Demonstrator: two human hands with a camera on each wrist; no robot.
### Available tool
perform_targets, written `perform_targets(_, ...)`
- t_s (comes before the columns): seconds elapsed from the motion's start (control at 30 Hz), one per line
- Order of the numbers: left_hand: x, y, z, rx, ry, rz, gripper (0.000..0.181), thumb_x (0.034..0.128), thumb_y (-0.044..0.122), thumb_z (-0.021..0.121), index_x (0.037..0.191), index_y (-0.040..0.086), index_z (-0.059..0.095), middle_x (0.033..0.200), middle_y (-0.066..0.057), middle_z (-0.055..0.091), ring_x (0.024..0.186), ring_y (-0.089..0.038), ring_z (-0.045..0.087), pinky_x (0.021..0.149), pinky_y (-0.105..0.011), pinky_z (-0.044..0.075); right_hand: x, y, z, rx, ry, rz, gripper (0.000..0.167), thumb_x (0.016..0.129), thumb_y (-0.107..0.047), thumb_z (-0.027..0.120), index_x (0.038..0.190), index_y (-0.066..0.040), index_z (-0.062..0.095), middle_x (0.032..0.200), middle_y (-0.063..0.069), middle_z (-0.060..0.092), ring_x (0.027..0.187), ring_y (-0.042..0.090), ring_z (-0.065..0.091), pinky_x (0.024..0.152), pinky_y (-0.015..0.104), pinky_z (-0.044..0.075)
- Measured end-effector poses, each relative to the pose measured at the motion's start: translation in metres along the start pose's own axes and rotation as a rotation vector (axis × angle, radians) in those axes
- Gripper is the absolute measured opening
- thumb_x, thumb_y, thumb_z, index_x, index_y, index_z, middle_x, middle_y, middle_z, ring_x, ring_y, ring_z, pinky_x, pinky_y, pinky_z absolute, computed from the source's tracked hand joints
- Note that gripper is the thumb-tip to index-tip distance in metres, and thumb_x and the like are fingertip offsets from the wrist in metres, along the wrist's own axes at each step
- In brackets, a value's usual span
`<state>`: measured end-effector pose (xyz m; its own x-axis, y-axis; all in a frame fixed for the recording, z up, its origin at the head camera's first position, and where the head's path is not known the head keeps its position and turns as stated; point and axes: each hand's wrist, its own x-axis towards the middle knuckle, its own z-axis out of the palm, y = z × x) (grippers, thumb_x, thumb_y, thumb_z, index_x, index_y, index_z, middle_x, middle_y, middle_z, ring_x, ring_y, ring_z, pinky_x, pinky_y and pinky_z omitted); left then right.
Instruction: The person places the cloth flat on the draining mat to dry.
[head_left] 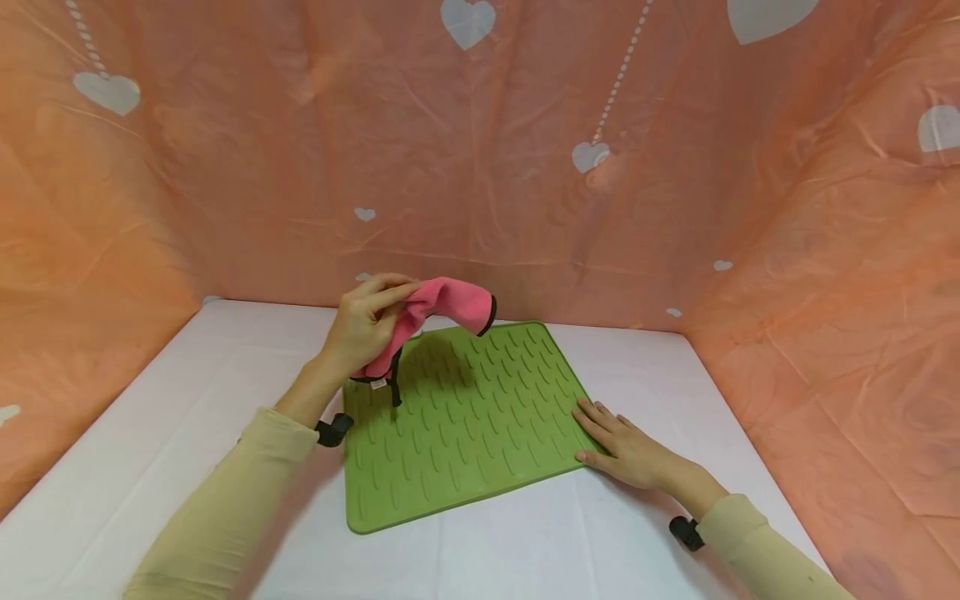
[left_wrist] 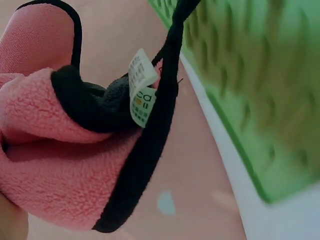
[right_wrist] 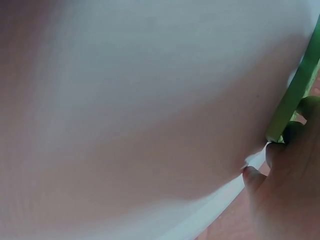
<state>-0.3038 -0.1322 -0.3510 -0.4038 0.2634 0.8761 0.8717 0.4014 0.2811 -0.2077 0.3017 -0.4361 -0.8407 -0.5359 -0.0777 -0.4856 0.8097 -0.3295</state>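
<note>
A pink cloth (head_left: 457, 302) with black edging hangs from my left hand (head_left: 363, 329), which pinches it above the left part of a green ridged mat (head_left: 480, 417). In the left wrist view the fuzzy pink cloth (left_wrist: 60, 175) shows its black trim, a black strap and a white tag (left_wrist: 142, 95); only a bit of the hand (left_wrist: 12, 220) shows. My right hand (head_left: 630, 450) lies with its fingers spread on the mat's right edge. The right wrist view shows that hand (right_wrist: 295, 175) at the green mat's edge (right_wrist: 295, 95).
The mat lies on a white-covered table (head_left: 517, 542). An orange curtain (head_left: 480, 167) with pale hearts stands behind the table and along both sides. A black band (head_left: 335, 429) is on the left wrist and another (head_left: 686, 533) on the right.
</note>
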Motion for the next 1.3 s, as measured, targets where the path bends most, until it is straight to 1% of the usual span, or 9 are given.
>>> perform_targets(0.1,0.002,0.006,0.019,-0.048,-0.022,-0.006,0.030,0.0930,-0.017,0.062,0.115,-0.004,0.078,0.114,-0.020,0.072,0.098,-0.033,0.070,0.077,-0.021,0.050,0.001,-0.001,-0.001,-0.004,-0.006,0.002,0.073,0.108,-0.043,0.054,0.162,0.000,0.030,0.170,0.023,0.020,0.154,0.050,0.019,0.119,0.070,0.019)
perform_targets(0.27,-0.003,0.011,0.048,-0.082,-0.089,-0.025,0.030,0.0935,-0.014,0.063,0.116,-0.002,0.078,0.116,-0.018,0.071,0.108,-0.033,0.070,0.084,-0.043,0.059,0.002,-0.002,-0.002,-0.007,-0.012,-0.002,0.073,0.108,-0.042,0.054,0.162,0.001,0.030,0.170,0.023,0.020,0.153,0.051,0.019,0.119,0.070,0.019)
perform_targets(0.43,-0.015,0.012,0.068,-0.059,-0.242,-0.028,0.028,0.0963,-0.009,0.065,0.121,0.001,0.076,0.119,-0.015,0.071,0.110,-0.033,0.069,0.088,-0.042,0.059,0.002,-0.002,-0.001,-0.004,-0.016,-0.004,0.073,0.108,-0.042,0.054,0.162,0.001,0.030,0.170,0.023,0.020,0.153,0.051,0.019,0.119,0.070,0.019)
perform_targets(0.57,-0.023,0.013,0.075,-0.031,-0.369,-0.031,0.028,0.0971,-0.003,0.069,0.123,0.004,0.076,0.123,-0.011,0.070,0.112,-0.030,0.069,0.089,-0.040,0.059,0.002,-0.002,-0.001,-0.007,-0.015,-0.005,0.073,0.108,-0.043,0.054,0.162,0.000,0.030,0.170,0.023,0.020,0.153,0.051,0.019,0.119,0.070,0.020)
perform_targets(0.7,-0.028,0.015,0.078,0.015,-0.487,-0.058,0.028,0.0990,0.003,0.069,0.126,0.007,0.075,0.126,-0.008,0.071,0.116,-0.026,0.068,0.095,-0.039,0.057,0.002,-0.002,-0.001,-0.006,-0.010,-0.006,0.073,0.108,-0.042,0.054,0.161,0.001,0.030,0.170,0.023,0.020,0.153,0.051,0.019,0.119,0.070,0.020)
perform_targets(0.9,-0.033,0.016,0.081,0.084,-0.733,-0.123,0.033,0.1044,0.016,0.065,0.137,0.014,0.069,0.137,-0.007,0.066,0.123,-0.027,0.065,0.100,-0.044,0.055,0.001,-0.001,-0.001,-0.002,-0.010,-0.001,0.072,0.108,-0.042,0.054,0.161,0.001,0.030,0.170,0.023,0.020,0.153,0.051,0.019,0.119,0.071,0.020)
perform_targets(1.0,-0.036,0.017,0.083,0.108,-0.828,-0.140,0.035,0.1062,0.021,0.062,0.141,0.016,0.067,0.143,-0.007,0.063,0.130,-0.028,0.061,0.103,-0.047,0.053,0.000,-0.001,-0.001,0.000,-0.008,-0.001,0.073,0.108,-0.042,0.054,0.161,0.001,0.030,0.170,0.023,0.020,0.153,0.051,0.018,0.119,0.070,0.020)
perform_targets(1.17,-0.043,0.019,0.088,0.147,-0.937,-0.097,0.036,0.1067,0.023,0.061,0.142,0.018,0.066,0.145,-0.007,0.062,0.135,-0.025,0.057,0.106,-0.046,0.051,0.000,0.001,-0.001,-0.001,-0.011,-0.001,0.073,0.108,-0.043,0.054,0.162,0.001,0.030,0.170,0.022,0.019,0.154,0.051,0.018,0.119,0.070,0.020)
perform_targets(1.3,-0.048,0.022,0.092,0.181,-0.975,-0.023,0.035,0.1057,0.025,0.063,0.140,0.016,0.067,0.140,-0.006,0.065,0.134,-0.023,0.057,0.108,-0.043,0.049,0.001,0.001,-0.001,-0.002,-0.015,0.000,0.073,0.108,-0.043,0.054,0.162,0.000,0.030,0.170,0.022,0.020,0.154,0.050,0.018,0.119,0.070,0.020)
